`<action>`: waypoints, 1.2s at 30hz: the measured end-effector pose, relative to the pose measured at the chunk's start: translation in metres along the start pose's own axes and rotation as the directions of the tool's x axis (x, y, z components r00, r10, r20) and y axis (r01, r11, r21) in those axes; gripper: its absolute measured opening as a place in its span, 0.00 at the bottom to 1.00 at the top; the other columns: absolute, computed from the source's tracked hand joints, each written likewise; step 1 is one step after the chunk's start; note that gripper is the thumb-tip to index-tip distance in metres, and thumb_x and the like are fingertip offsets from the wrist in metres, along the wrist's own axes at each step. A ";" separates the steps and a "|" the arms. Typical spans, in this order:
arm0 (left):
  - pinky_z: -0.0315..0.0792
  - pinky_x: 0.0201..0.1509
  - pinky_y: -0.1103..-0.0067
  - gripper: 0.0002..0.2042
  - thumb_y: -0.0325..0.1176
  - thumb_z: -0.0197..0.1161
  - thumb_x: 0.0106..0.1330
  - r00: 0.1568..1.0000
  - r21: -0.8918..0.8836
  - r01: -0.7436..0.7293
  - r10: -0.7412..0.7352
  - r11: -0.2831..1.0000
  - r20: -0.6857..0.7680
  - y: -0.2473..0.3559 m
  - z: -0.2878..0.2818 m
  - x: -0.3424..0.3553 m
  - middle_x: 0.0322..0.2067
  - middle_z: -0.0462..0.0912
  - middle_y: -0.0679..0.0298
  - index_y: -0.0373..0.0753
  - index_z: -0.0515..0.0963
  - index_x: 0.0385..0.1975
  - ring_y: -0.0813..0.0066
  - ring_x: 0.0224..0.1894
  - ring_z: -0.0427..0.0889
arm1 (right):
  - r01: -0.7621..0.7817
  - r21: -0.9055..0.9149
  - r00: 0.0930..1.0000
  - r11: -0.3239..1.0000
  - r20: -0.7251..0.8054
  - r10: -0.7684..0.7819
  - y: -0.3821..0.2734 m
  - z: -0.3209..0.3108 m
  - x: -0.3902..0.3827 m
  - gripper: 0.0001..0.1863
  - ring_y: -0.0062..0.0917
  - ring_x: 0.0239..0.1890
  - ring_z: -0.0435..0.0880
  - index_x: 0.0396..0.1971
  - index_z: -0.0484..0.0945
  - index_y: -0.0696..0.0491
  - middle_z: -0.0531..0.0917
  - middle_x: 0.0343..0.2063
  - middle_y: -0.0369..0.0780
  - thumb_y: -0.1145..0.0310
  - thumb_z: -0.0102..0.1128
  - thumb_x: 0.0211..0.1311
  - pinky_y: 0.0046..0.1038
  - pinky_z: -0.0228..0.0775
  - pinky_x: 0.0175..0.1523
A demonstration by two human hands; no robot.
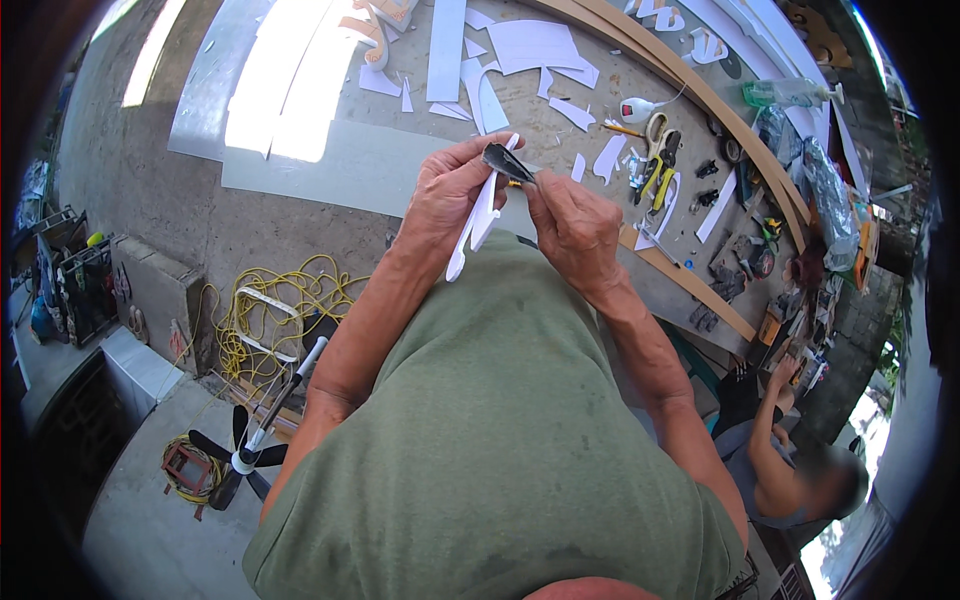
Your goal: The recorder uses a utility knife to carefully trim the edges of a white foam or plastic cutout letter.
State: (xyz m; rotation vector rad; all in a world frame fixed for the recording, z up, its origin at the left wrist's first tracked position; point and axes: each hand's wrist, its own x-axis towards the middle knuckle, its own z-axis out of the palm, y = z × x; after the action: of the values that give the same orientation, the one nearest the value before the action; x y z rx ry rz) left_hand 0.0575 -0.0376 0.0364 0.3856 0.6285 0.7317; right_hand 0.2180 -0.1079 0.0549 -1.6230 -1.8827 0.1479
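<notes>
In front of my chest, my left hand [443, 195] is closed on a thin white cut-out piece [470, 235] with a curved, forked outline, its lower end hanging toward my shirt. My right hand [580, 225] pinches a dark grey folded strip [508, 163] that looks like sandpaper. The strip lies against the upper part of the white piece, close to my left fingertips. My right fingers partly hide where the strip is gripped.
White sheet scraps [530, 45] lie across the worktable. Right of my hands are yellow-handled pliers [660, 175], scissors [655, 130] and a clear green bottle [785, 93]. A co-worker [775, 460] sits at right. Yellow cord [255, 310] and a fan [242, 460] are at left.
</notes>
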 end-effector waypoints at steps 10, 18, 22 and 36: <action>0.71 0.28 0.84 0.14 0.31 0.61 0.69 1.000 0.042 0.022 -0.022 0.999 0.005 -0.002 -0.002 -0.001 0.40 0.85 0.60 0.32 0.80 0.50 0.82 0.27 0.77 | -0.024 -0.022 0.999 0.999 0.023 0.024 -0.005 -0.001 -0.001 0.09 0.27 0.22 0.78 0.36 0.76 0.54 0.74 0.19 0.36 0.72 0.66 0.56 0.30 0.66 0.23; 0.75 0.25 0.86 0.11 0.29 0.61 0.69 1.000 0.015 0.018 -0.018 1.000 -0.001 -0.004 -0.004 0.006 0.28 0.84 0.62 0.31 0.81 0.46 0.80 0.22 0.80 | 0.011 0.007 1.000 1.000 0.027 -0.011 0.000 -0.006 0.001 0.08 0.27 0.21 0.78 0.33 0.76 0.53 0.74 0.19 0.36 0.72 0.67 0.56 0.30 0.67 0.24; 0.75 0.23 0.85 0.12 0.29 0.62 0.69 1.000 0.012 -0.006 0.007 1.000 -0.019 -0.009 0.005 0.002 0.27 0.83 0.63 0.31 0.81 0.47 0.80 0.21 0.79 | 0.040 0.004 0.999 0.999 0.027 -0.040 -0.007 -0.005 0.006 0.08 0.27 0.21 0.78 0.32 0.76 0.53 0.75 0.19 0.36 0.72 0.67 0.56 0.30 0.67 0.24; 0.74 0.28 0.86 0.14 0.29 0.60 0.69 0.989 0.050 -0.033 0.040 0.998 -0.146 -0.002 0.002 0.005 0.29 0.82 0.63 0.27 0.78 0.50 0.82 0.26 0.78 | -0.182 0.162 0.982 0.970 0.080 0.171 0.015 0.002 -0.017 0.10 0.30 0.22 0.79 0.44 0.75 0.54 0.78 0.22 0.40 0.67 0.59 0.67 0.30 0.68 0.26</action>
State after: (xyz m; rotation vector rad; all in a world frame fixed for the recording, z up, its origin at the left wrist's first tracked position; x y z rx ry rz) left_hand 0.0625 -0.0354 0.0345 0.3905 0.7804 0.7859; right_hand 0.2303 -0.1199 0.0398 -1.6837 -1.7207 0.4298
